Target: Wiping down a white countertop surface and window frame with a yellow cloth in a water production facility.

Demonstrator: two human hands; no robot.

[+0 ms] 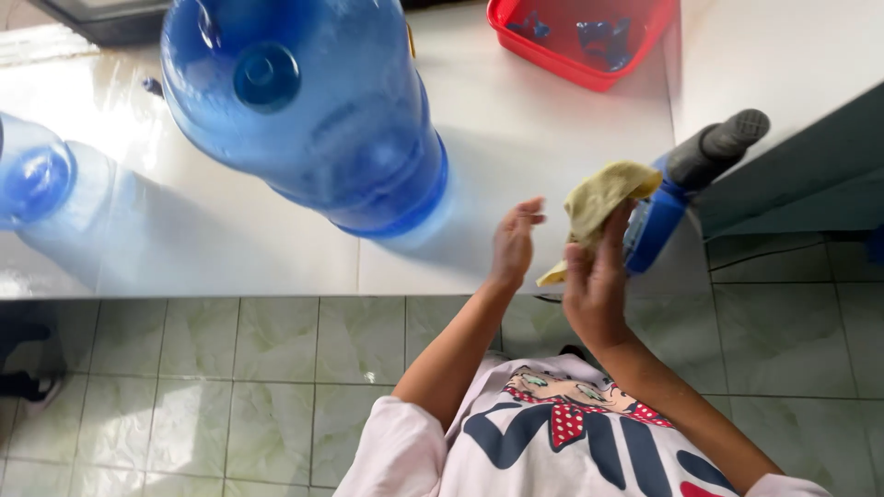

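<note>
My right hand grips a yellow cloth, bunched up and held above the edge of the white tiled counter. My left hand is raised beside it, palm toward the cloth, fingers apart, holding nothing. A large blue water jug with a capped neck stands on the counter to the left of both hands. A blue and grey handheld tool leans at the counter's right side, just behind the cloth.
A red plastic basket with blue items sits at the back of the counter. A second blue jug shows at the far left. Green tiled floor lies below. A white surface with a grey-green side stands at right.
</note>
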